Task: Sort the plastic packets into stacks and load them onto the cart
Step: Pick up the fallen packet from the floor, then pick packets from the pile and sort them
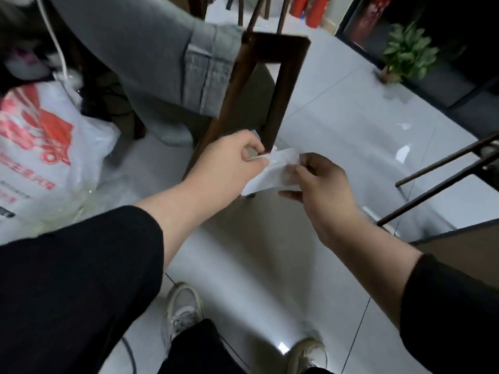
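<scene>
Both hands meet in mid-air above the tiled floor [337, 125], sharing one white plastic packet [272, 175]: the left hand [229, 160] pinches its upper left edge between thumb and curled fingers, and the right hand [321, 179] pinches its right end, thumb on top and fingers curled beneath. The packet is blurred, so any print or contents cannot be made out, and its lower edge is partly covered by the right fingers. Just behind the packet stands a dark wooden chair frame [278, 85], its legs near the left knuckles; grey denim trousers [172, 58] hang over its seat, hiding most of it. To the left a white plastic bag with red print [40, 147] sits on the floor, its left side cut off by the picture edge, and what lies above it is too dark and cluttered to tell. On the right, thin dark rails [442, 171] slant in from the edge, with open floor between them and the chair. A potted green plant [405, 52] stands at the far right beside a dark cabinet. Below, open tile lies in front of two pale sneakers [183, 311], the right one partly cut off at the bottom edge
</scene>
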The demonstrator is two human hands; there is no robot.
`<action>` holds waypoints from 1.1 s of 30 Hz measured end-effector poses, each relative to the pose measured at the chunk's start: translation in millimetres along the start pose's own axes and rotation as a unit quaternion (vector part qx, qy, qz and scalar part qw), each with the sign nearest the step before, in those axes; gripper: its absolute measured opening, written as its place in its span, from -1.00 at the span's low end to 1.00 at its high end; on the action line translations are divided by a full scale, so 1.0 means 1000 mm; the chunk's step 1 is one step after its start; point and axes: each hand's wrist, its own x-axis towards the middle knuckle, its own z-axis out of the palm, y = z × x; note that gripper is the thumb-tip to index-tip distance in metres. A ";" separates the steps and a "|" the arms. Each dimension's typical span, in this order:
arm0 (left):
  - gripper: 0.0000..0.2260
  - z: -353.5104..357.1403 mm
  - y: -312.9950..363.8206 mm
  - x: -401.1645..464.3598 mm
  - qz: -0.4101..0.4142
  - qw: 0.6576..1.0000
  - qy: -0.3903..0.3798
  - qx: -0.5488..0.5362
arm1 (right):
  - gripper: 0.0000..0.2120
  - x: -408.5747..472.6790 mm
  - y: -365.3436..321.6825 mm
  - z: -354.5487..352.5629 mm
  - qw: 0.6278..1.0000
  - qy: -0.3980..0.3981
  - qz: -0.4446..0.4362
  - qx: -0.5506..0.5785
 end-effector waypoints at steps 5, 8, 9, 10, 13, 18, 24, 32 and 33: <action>-0.76 -0.052 0.052 -0.029 -0.007 0.997 0.063 -0.035 | -0.83 -0.035 -0.075 -0.003 0.996 0.000 -0.040 0.082; -0.93 -0.072 0.095 -0.047 -0.003 0.994 0.070 -0.081 | -0.87 -0.061 -0.122 -0.015 0.991 0.007 -0.068 0.117; -0.95 -0.077 0.113 -0.053 0.005 0.994 0.069 -0.087 | -0.89 -0.072 -0.138 -0.023 0.990 0.008 -0.078 0.120; -0.95 -0.080 0.133 -0.060 0.020 0.993 0.071 -0.089 | -0.89 -0.083 -0.153 -0.032 0.989 0.009 -0.092 0.116; -0.95 -0.084 0.203 -0.080 0.095 0.989 0.080 -0.080 | -0.91 -0.120 -0.199 -0.072 0.984 0.027 -0.145 0.102; -0.95 -0.045 0.326 -0.103 0.204 0.976 0.046 -0.067 | -0.89 -0.166 -0.245 -0.183 0.962 0.152 -0.226 0.016; -0.88 0.053 0.420 -0.099 0.287 0.957 -0.012 -0.027 | -0.77 -0.190 -0.243 -0.331 0.933 0.264 -0.237 -0.061; -0.91 0.216 0.469 0.004 0.387 0.921 -0.021 0.038 | -0.82 -0.122 -0.202 -0.498 0.886 0.352 -0.206 -0.221; -0.91 0.232 0.478 0.025 0.390 0.919 -0.036 0.052 | -0.85 -0.103 -0.204 -0.513 0.888 0.350 -0.193 -0.229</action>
